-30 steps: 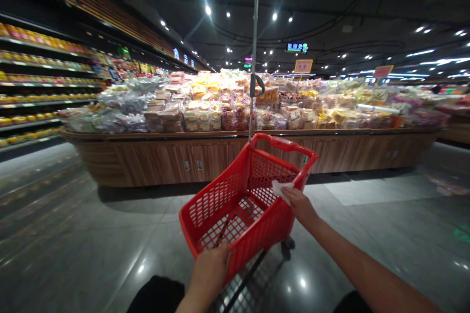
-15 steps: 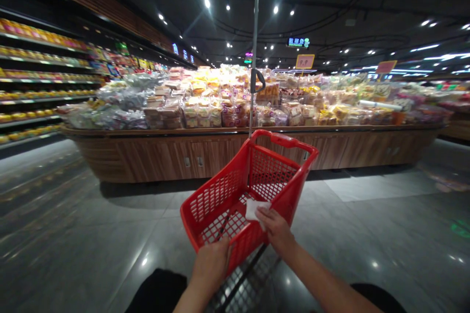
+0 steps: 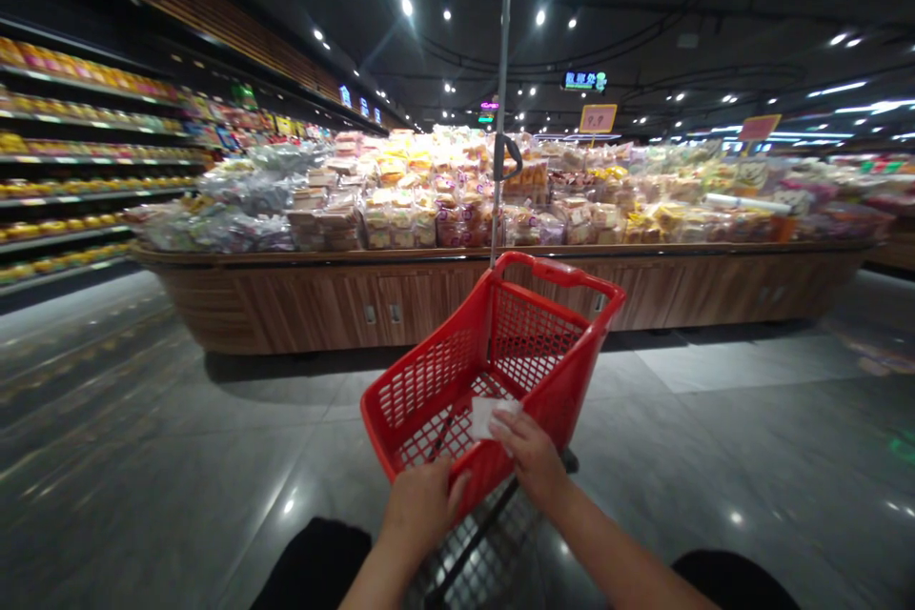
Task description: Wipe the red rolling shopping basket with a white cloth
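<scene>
One red shopping cart (image 3: 558, 400) stands on the grey floor (image 3: 235, 496), directly in front of the person, and two hands are on it. The left hand (image 3: 420, 507) is wrapped around the cart's near rim, with the thumb on the outer side. The right hand (image 3: 527, 456) pinches one white wipe (image 3: 483, 419) at the side rim; the wipe hangs over the inner face of the basket. One wheel (image 3: 570, 460) shows beneath the cart. Two dark-clothed knees (image 3: 315, 564) appear at the bottom edge.

One upright metal pole (image 3: 502, 48) carries a single dark loop handle (image 3: 510, 158); where its foot is fixed, I cannot tell. Behind the cart runs one long wood-panelled counter (image 3: 286, 305), heaped with bagged foods (image 3: 400, 210) too many to count, their labels too small to read.

Of two price signs above it, the yellow-edged price sign (image 3: 599, 119) reads "9.9"; the reddish price sign (image 3: 759, 128) is unreadable. A lit hanging sign (image 3: 582, 80) shows three characters, apparently "散称处". At left, three small blue lit signs (image 3: 345, 96) hang beyond shelves (image 3: 71, 162) lined with yellow-topped goods.
</scene>
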Available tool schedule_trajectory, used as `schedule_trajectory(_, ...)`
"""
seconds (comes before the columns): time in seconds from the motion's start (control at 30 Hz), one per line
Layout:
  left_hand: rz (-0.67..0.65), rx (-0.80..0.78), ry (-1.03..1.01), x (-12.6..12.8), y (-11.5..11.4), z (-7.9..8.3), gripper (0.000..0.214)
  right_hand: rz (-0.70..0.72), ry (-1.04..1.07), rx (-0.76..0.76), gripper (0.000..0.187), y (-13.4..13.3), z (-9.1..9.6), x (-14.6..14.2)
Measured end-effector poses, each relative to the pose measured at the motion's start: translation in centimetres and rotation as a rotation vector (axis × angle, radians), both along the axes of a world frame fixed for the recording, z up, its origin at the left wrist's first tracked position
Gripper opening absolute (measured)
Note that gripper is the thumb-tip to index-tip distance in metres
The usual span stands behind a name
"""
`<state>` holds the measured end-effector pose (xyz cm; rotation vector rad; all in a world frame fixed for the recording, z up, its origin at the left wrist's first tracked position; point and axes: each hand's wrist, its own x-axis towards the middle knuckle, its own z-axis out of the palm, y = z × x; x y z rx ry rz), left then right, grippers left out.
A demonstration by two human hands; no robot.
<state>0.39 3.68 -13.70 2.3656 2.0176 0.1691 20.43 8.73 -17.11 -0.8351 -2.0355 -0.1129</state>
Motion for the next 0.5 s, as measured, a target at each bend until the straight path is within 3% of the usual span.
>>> schedule_trajectory(0.13, 0.011, -0.002, 0.005, -0.2, 0.3, -0.1, 0.037, -0.197, 0.078, -0.026, 0.033, 1.7, 1.0, 1.7)
schedule_trajectory(0.37, 0.016, -0.019, 0.006, -0.5, 0.4, -0.5, 0.033, 0.042, 0.02, -0.07, 0.037, -1.5, -0.2, -3.0)
schedule_trajectory(0.5, -0.001, -0.028, 0.013, -0.8, 0.5, -0.5, 0.033, -0.024, 0.045, -0.063, 0.039, 0.3, 0.1, 0.0)
